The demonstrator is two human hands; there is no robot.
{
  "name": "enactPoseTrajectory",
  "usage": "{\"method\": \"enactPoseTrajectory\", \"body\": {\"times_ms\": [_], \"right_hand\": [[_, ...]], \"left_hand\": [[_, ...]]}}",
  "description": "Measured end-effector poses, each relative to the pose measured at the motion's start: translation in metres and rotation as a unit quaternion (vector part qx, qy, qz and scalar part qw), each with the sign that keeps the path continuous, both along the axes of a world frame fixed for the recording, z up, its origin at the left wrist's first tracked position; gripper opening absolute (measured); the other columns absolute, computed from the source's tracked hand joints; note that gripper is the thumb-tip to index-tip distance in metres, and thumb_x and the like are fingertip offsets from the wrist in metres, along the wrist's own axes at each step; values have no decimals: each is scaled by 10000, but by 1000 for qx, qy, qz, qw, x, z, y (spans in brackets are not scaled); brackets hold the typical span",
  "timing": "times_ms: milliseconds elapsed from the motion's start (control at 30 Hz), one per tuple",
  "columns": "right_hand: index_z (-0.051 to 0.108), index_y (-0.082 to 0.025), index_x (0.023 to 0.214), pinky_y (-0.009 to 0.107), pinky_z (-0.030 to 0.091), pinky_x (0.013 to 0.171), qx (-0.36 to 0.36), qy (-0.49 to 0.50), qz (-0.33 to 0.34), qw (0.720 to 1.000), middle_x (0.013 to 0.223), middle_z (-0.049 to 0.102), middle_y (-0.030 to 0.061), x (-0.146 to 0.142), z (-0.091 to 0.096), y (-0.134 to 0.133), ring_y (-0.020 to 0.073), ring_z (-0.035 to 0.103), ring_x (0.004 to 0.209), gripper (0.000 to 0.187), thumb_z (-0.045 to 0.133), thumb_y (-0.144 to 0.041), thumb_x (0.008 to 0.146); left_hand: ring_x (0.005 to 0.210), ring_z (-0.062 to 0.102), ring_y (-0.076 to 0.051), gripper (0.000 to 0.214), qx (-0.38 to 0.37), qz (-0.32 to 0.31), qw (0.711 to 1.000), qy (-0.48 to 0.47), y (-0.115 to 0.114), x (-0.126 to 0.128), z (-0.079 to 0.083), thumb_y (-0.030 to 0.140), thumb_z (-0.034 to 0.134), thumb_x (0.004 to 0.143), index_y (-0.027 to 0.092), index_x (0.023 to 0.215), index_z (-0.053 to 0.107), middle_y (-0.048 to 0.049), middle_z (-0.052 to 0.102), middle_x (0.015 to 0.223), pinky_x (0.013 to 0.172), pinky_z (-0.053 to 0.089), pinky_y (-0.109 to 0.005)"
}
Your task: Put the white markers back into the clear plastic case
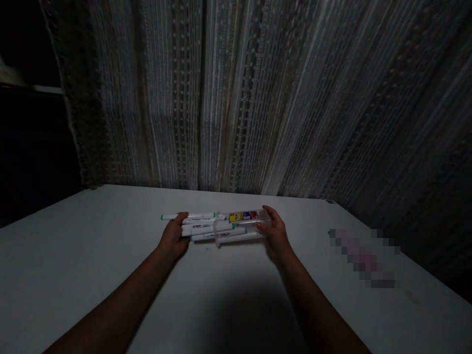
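Several white markers (199,228) with green, blue and pink ends are gripped in a bunch by my left hand (174,236). Its fingers close round their left ends. My right hand (275,231) holds the right end of a clear plastic case (262,216), which lies on its side with its mouth toward the left. A yellow and blue label (243,217) shows on the case. Some of the markers reach partly into the case mouth, and one with a pink end lies along its lower side. How far each goes in is hard to see in the dim light.
Both hands are over a white table (228,295). To the right lies a blurred-out pinkish item (363,258) that I cannot make out. A grey patterned curtain (221,98) hangs behind the table's back edge. Dark shelving stands at the far left.
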State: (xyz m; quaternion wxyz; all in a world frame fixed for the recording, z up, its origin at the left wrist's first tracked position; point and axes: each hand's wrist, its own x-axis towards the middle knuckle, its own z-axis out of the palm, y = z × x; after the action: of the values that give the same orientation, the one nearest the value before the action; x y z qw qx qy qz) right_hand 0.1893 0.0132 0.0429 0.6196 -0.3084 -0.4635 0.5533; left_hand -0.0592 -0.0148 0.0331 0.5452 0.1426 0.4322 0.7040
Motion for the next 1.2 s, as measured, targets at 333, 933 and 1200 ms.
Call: {"method": "enactPoseTrajectory", "body": {"times_ms": [333,933,1200], "right_hand": [[532,-239,954,295,477,698,13,-46,22,999,936,581,1,9,0,5,176,571,789,582,767,-215,422],[525,-228,999,344,482,734,25,-144,11,989,880,618,17,31,2,20,225,583,820,657,767,-279,390],[541,-228,981,341,470,727,29,-180,37,983,864,619,13,31,10,13,206,580,791,594,762,-262,430]], "left_hand": [[470,576,-157,237,40,26,989,137,-1,-13,-5,173,678,558,141,738,527,19,575,537,467,479,-261],[953,583,-252,516,32,-117,816,565,-17,-49,17,570,550,643,157,936,648,-96,646,1005,795,466,-345],[1330,129,-357,831,46,-249,432,865,-66,22,-2,666,461,710,197,1372,282,-151,200,1449,1017,105,-623]]}}
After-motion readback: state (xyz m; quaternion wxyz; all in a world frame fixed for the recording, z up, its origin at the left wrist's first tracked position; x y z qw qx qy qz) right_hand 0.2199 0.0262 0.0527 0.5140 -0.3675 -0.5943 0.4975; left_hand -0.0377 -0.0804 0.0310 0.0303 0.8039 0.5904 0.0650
